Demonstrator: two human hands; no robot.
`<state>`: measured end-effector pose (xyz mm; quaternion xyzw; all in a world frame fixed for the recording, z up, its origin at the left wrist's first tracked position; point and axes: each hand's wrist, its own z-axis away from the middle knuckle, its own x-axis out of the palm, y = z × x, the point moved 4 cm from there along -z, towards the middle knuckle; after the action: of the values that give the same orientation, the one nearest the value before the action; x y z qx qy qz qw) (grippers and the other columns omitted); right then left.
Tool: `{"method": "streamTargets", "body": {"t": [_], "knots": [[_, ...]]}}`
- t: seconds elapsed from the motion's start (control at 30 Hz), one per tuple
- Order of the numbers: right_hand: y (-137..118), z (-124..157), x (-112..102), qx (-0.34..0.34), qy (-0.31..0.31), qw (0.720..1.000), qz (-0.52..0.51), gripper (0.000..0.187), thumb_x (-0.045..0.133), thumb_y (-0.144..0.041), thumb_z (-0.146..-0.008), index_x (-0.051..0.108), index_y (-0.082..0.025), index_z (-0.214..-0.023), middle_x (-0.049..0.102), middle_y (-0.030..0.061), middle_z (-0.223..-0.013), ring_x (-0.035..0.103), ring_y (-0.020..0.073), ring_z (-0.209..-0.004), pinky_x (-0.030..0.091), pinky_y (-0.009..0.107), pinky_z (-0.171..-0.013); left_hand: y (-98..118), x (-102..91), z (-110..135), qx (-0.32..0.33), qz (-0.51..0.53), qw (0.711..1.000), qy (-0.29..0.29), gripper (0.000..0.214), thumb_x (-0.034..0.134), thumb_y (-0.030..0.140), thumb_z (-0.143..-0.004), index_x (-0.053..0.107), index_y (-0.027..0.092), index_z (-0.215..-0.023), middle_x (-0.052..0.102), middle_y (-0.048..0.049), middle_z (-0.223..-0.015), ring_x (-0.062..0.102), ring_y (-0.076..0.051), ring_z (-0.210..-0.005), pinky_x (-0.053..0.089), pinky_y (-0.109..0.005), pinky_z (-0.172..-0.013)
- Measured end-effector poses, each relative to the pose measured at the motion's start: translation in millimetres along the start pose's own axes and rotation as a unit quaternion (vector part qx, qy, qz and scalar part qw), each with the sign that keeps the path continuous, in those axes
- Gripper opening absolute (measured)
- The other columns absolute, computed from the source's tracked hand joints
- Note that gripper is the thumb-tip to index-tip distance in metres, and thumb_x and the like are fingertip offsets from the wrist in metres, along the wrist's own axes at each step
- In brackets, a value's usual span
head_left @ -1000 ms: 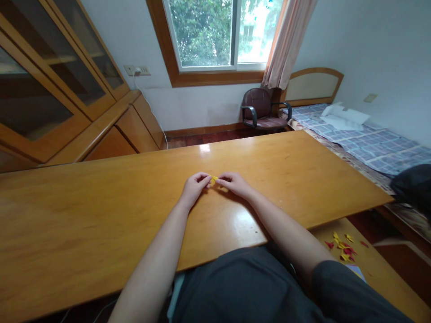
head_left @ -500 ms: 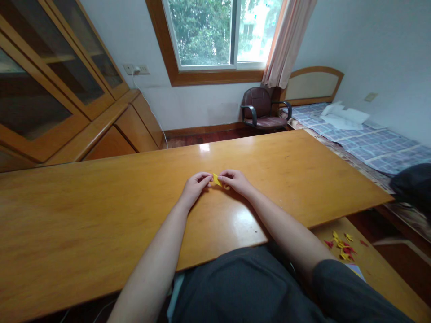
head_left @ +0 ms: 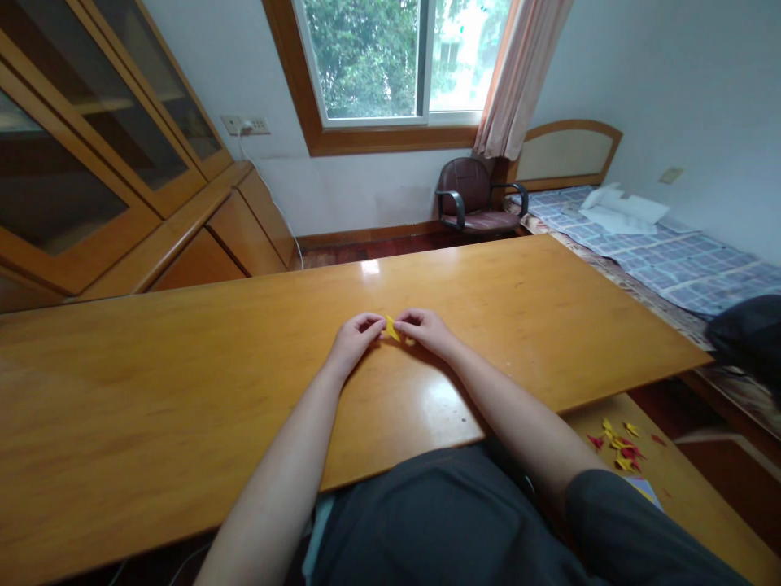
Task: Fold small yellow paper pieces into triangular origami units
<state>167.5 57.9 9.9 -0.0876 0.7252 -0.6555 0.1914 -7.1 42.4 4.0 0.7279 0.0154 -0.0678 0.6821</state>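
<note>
A small piece of folded yellow paper point(head_left: 391, 329) is held just above the wooden table point(head_left: 183, 382), between my two hands. My left hand point(head_left: 357, 336) pinches its left side between thumb and fingers. On the other side my right hand point(head_left: 425, 328) grips it with thumb and forefinger. The fingertips cover parts of the paper, so its exact folds are too small to make out.
On a lower wooden surface point(head_left: 689, 488) at the right lie several red and yellow folded paper pieces point(head_left: 623, 448) and a flat paper stack point(head_left: 644, 491). Beyond the table stand a brown armchair point(head_left: 467, 195), a bed point(head_left: 665, 252) and a glass-fronted cabinet point(head_left: 176, 191).
The fingers of my right hand have shifted slightly on the yellow paper, and the paper's angle has changed a little. Both hands stay in about the same place.
</note>
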Motion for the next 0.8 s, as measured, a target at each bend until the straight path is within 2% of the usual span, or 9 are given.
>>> {"method": "streamTargets", "body": {"t": [0.17, 0.3, 0.43, 0.6, 0.7, 0.8], "knots": [[-3, 1, 2, -0.036, 0.008, 0.999, 0.039, 0.029, 0.065, -0.043, -0.080, 0.068, -0.014, -0.081, 0.066, 0.0015, -0.067, 0.057, 0.0116, -0.059, 0.044, 0.024, -0.058, -3, -0.3, -1, 0.021, -0.023, 1.000, 0.004, 0.029, 0.074, 0.042, -0.073, 0.070, 0.016, -0.084, 0.068, -0.0031, -0.077, 0.062, -0.015, -0.069, 0.048, -0.025, -0.065], [-5, 1, 2, -0.070, 0.011, 0.996, 0.057, 0.030, 0.064, -0.045, -0.081, 0.068, -0.015, -0.081, 0.067, 0.0020, -0.073, 0.059, 0.0126, -0.066, 0.045, 0.024, -0.063, 2, -2.0, 0, 0.057, -0.026, 0.998, 0.011, 0.024, 0.073, 0.040, -0.076, 0.070, 0.016, -0.081, 0.067, -0.0026, -0.077, 0.063, -0.015, -0.068, 0.048, -0.026, -0.067], [-1, -3, 2, -0.048, -0.008, 0.999, -0.009, 0.033, 0.060, -0.049, -0.083, 0.065, -0.016, -0.079, 0.065, 0.0011, -0.071, 0.057, 0.0120, -0.064, 0.046, 0.025, -0.063, 11, -1.9, 2, 0.108, -0.021, 0.994, 0.006, 0.020, 0.071, 0.038, -0.078, 0.071, 0.018, -0.079, 0.067, -0.0030, -0.078, 0.063, -0.015, -0.072, 0.050, -0.027, -0.072], [-2, -3, 4, -0.013, -0.058, 0.991, -0.121, 0.034, 0.071, -0.048, -0.075, 0.063, -0.017, -0.087, 0.070, 0.0034, -0.082, 0.062, 0.0131, -0.071, 0.048, 0.025, -0.065, 17, 0.3, 5, 0.159, -0.033, 0.986, -0.023, 0.015, 0.069, 0.034, -0.081, 0.075, 0.020, -0.083, 0.069, -0.0055, -0.086, 0.064, -0.018, -0.085, 0.050, -0.031, -0.083], [-1, -3, 1, 0.008, -0.052, 0.987, -0.151, 0.037, 0.078, -0.044, -0.069, 0.063, -0.017, -0.090, 0.069, 0.0022, -0.080, 0.061, 0.0123, -0.068, 0.047, 0.024, -0.063, 16, 0.3, 5, 0.158, -0.018, 0.987, -0.025, 0.015, 0.070, 0.034, -0.081, 0.075, 0.020, -0.084, 0.068, -0.0055, -0.089, 0.064, -0.018, -0.086, 0.052, -0.032, -0.083], [2, -3, 0, 0.023, -0.046, 0.985, -0.167, 0.039, 0.080, -0.041, -0.066, 0.063, -0.018, -0.092, 0.068, 0.0006, -0.077, 0.059, 0.0113, -0.064, 0.045, 0.023, -0.060, 11, 0.1, 3, 0.123, 0.018, 0.992, -0.010, 0.019, 0.071, 0.035, -0.079, 0.073, 0.019, -0.089, 0.068, -0.0052, -0.092, 0.066, -0.018, -0.085, 0.053, -0.032, -0.082]]}}
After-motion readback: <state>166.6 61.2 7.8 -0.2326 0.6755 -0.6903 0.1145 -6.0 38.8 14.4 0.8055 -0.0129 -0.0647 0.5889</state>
